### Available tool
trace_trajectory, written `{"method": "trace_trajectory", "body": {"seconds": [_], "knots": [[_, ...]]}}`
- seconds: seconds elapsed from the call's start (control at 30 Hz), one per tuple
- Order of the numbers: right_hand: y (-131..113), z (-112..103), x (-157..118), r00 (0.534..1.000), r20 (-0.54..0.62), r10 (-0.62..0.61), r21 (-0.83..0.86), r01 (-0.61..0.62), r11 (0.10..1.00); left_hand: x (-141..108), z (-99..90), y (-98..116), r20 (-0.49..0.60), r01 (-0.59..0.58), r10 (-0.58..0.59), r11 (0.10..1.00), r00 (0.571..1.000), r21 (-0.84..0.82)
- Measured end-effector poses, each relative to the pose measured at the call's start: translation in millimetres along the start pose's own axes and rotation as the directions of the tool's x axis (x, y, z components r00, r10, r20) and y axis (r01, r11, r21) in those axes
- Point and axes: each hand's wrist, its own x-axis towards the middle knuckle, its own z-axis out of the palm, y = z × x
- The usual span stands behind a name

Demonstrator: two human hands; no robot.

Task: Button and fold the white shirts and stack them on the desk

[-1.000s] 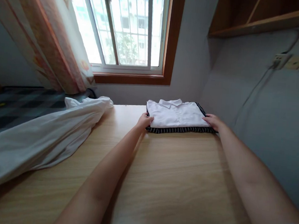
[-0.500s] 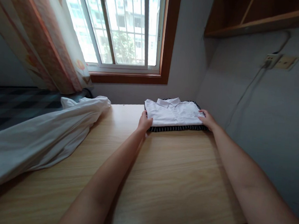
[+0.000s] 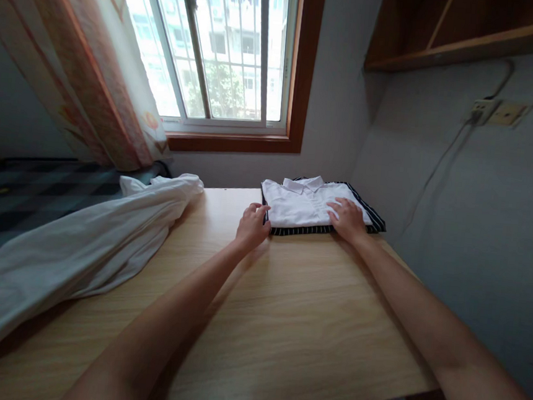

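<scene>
One pale wooden worktop point(image 3: 311, 328) carries all the cloth within reach, and its flat surface is the best aid to neat handling: fabric is better slid and pressed on it than lifted. Along its left side trails a long loose white cloth point(image 3: 76, 239), well apart from the hands; the left forearm should pass without dragging it. At the far end, near the wall, lies a black garment with white stripes point(image 3: 373, 220), folded flat, its border showing at the near edge and right side. On top of it rests a folded white shirt point(image 3: 294, 207). The two layers do not match at the right, where more stripe shows, so any squaring is best judged by that margin.

The hands are apart from each other. The right hand point(image 3: 347, 221) is over the shirt's near right part, fingers spread rather than gripping; a light, flat touch suits thin cloth, since hard pushing would likely ruck it. The left hand point(image 3: 252, 225) is at the near left corner, fingers loosely curved; whether it pinches any fabric I cannot tell. Steadying that corner should stop both layers skewing. Smallest is the collar point(image 3: 317, 184), at the far edge, best left undisturbed by smoothing.
</scene>
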Motion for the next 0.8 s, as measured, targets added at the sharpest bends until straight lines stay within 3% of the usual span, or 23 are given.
{"method": "trace_trajectory", "body": {"seconds": [0.07, 0.2, 0.27, 0.37, 0.57, 0.67, 0.8], "knots": [[-23.4, 5.9, -9.4, 0.993, 0.097, -0.068, 0.029, 0.065, 0.997, -15.9, -8.5, -12.0, 0.029, -0.033, 0.033, 0.999, 0.999, 0.026], [-50.2, 15.6, -24.6, 0.964, 0.263, -0.038, 0.065, 0.021, 0.998, -52.2, -32.9, -40.8, 0.068, -0.068, 0.060, 0.990, 0.996, 0.124], [-57.4, 12.4, -28.3, 0.972, 0.233, -0.015, 0.101, -0.009, 0.995, -67.5, -51.1, -57.4, 0.030, -0.061, 0.056, 0.977, 0.998, 0.203], [-72.7, -3.6, -35.3, 0.984, 0.174, -0.027, 0.179, -0.005, 0.984, -82.7, -85.2, -84.4, -0.115, 0.015, 0.028, 0.933, 0.993, 0.359], [-127.8, -36.1, -77.6, 0.939, 0.295, -0.179, 0.354, 0.066, 0.933, -96.6, -152.7, -128.3, -0.323, 0.180, -0.011, 0.847, 0.946, 0.500], [-148.6, -33.9, -99.8, 0.924, 0.301, -0.234, 0.394, 0.103, 0.913, -99.6, -171.6, -136.8, -0.368, 0.270, -0.071, 0.807, 0.927, 0.524], [-156.2, -18.5, -113.0, 0.919, 0.222, -0.327, 0.422, 0.212, 0.881, -98.1, -178.1, -140.4, -0.342, 0.415, -0.257, 0.718, 0.904, 0.559]]}}
